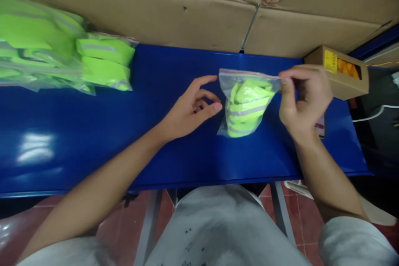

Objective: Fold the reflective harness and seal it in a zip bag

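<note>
A clear zip bag (223, 85) with a folded neon-yellow reflective vest (247, 110) inside hangs over the table. My right hand (307, 95) pinches the bag's upper right corner between thumb and fingers. Just left of the bag, my left hand (196, 108) has its fingers curved and apart, with nothing in them. Its thumb and fingertips point at the bag's left edge, and a small gap seems to lie between them. Grey bands cross the vest, and a red line runs along the bag's top seal.
Several bagged neon vests (40, 45) are piled at the far left of the blue table (174, 158), a smaller bagged one (106, 62) beside them. At the right stand a cardboard box (349, 81) with orange contents and a phone-like object (321, 126), partly hidden. Cardboard (156, 8) lines the back.
</note>
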A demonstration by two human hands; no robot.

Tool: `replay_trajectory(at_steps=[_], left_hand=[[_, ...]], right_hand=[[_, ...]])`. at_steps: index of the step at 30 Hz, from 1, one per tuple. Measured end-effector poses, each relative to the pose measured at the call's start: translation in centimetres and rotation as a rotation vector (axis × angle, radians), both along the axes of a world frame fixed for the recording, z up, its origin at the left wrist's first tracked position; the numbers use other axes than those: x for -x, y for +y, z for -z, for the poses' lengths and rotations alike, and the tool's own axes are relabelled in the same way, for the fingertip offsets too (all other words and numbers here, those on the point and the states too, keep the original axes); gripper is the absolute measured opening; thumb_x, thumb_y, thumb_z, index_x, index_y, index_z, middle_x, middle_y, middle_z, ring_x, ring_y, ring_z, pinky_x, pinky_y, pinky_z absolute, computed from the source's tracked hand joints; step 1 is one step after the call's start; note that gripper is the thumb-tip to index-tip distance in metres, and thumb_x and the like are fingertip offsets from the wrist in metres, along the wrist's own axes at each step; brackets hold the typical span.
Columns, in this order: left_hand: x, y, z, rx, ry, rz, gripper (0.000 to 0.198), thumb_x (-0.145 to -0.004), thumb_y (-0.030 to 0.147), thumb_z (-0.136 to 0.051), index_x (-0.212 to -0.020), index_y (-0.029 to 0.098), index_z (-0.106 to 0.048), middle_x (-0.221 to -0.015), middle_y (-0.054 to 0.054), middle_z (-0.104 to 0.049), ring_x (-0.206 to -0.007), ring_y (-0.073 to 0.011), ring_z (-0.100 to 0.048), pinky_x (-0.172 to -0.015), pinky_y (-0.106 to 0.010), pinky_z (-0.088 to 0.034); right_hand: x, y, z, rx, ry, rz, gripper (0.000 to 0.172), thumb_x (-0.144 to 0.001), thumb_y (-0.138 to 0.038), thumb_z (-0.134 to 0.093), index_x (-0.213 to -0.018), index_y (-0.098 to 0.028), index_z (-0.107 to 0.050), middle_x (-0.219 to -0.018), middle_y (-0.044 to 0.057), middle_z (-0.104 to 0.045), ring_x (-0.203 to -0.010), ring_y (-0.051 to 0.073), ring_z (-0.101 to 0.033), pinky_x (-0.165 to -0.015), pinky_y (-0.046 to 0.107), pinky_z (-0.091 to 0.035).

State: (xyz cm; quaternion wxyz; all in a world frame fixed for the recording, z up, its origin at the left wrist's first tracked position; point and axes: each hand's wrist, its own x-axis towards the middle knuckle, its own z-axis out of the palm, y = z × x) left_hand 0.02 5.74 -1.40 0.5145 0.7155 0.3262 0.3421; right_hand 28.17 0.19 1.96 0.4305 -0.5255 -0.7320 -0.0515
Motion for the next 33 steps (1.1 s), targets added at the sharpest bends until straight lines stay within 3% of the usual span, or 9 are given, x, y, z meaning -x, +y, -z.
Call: replay_trajectory(at_steps=[3,6,10,13,16,19,25,29,33], left_hand=[[-0.4,-0.9,0.2,0.026,0.027,0.077,0.076,-0.094,0.045,-0.076,-0.157,0.024,-0.039,-0.119,-0.009,-0.072,-0.071,-0.0104,-0.067,-0.059,-0.021,-0.052],[-0.6,-1.8,0.3,-0.149,0.196,0.1,0.068,-0.099,0.042,-0.069,-0.158,0.025,-0.04,-0.125,-0.008,-0.071,-0.076,-0.0106,-0.068,-0.063,-0.022,-0.053],[-0.8,-2.9,0.7,-0.618,0.512,0.149,0.043,-0.107,0.034,-0.056,-0.149,0.023,-0.053,-0.131,-0.009,-0.071,-0.103,-0.0198,-0.071,-0.088,-0.033,-0.057],[-1.0,-3.4,0.9,-0.898,0.629,0.227,0.026,-0.108,0.028,-0.055,-0.129,0.02,-0.067,-0.124,-0.01,-0.072,-0.102,-0.0238,-0.071,-0.087,-0.037,-0.054],[-1.1,-3.6,0.9,-0.98,0.663,0.24,0.021,-0.105,0.024,-0.058,-0.122,0.019,-0.069,-0.12,-0.009,-0.072,-0.096,-0.0231,-0.07,-0.081,-0.037,-0.052],[-1.2,-3.7,0.8,-0.986,0.68,0.254,0.023,-0.102,0.018,-0.062,-0.123,0.02,-0.069,-0.119,-0.007,-0.071,-0.096,-0.0234,-0.069,-0.082,-0.038,-0.052],[-1.4,-3.8,0.7,-0.952,0.721,0.296,0.023,-0.101,0.015,-0.063,-0.122,0.02,-0.07,-0.124,-0.007,-0.07,-0.103,-0.0243,-0.069,-0.085,-0.038,-0.052],[-1.4,-3.8,0.7,-0.956,0.703,0.294,0.018,-0.105,0.019,-0.059,-0.117,0.019,-0.072,-0.118,-0.006,-0.071,-0.1,-0.0231,-0.069,-0.084,-0.038,-0.052],[-1.3,-3.8,1.0,-0.985,0.656,0.278,0.018,-0.106,0.019,-0.057,-0.115,0.019,-0.073,-0.119,-0.006,-0.071,-0.1,-0.022,-0.069,-0.082,-0.037,-0.05]], right_hand=[[-1.1,-0.3,-0.6,-0.225,0.057,0.125,0.016,-0.105,-0.02,-0.061,-0.113,-0.021,-0.075,-0.105,0.013,-0.073,-0.105,0.025,-0.068,-0.09,0.039,-0.054],[-2.9,-1.6,-1.3,-0.298,-0.044,0.167,0.022,-0.103,-0.015,-0.061,-0.116,-0.024,-0.076,-0.105,0.011,-0.074,-0.107,0.029,-0.069,-0.098,0.044,-0.053],[-4.3,-5.6,-1.1,-0.112,-0.209,0.222,0.038,-0.1,-0.012,-0.06,-0.131,-0.031,-0.071,-0.123,0.011,-0.076,-0.116,0.034,-0.07,-0.106,0.051,-0.05],[-3.4,-9.3,0.2,-0.078,-0.217,0.216,0.037,-0.089,-0.011,-0.07,-0.121,-0.029,-0.072,-0.107,0.01,-0.075,-0.11,0.038,-0.072,-0.102,0.058,-0.05],[-1.1,-12.5,1.8,0.111,-0.253,0.179,0.042,-0.087,-0.019,-0.073,-0.128,-0.028,-0.067,-0.113,0.011,-0.072,-0.117,0.039,-0.069,-0.104,0.061,-0.049],[1.7,-13.9,2.9,0.184,-0.209,0.164,0.06,-0.093,-0.033,-0.072,-0.15,-0.026,-0.055,-0.14,0.015,-0.064,-0.133,0.04,-0.062,-0.108,0.06,-0.052],[4.7,-11.2,3.3,0.364,-0.451,0.163,0.071,-0.106,-0.04,-0.06,-0.169,-0.028,-0.029,-0.173,0.017,-0.037,-0.164,0.038,-0.029,-0.126,0.062,-0.037],[3.9,-7.5,3.2,0.413,-0.543,0.194,0.058,-0.11,-0.046,-0.051,-0.162,-0.021,-0.044,-0.173,0.016,-0.037,-0.164,0.037,-0.029,-0.129,0.059,-0.033],[0.6,-3.8,2.9,0.434,-0.507,0.225,0.054,-0.11,-0.047,-0.049,-0.155,-0.017,-0.052,-0.171,0.016,-0.041,-0.163,0.036,-0.031,-0.132,0.061,-0.026]])
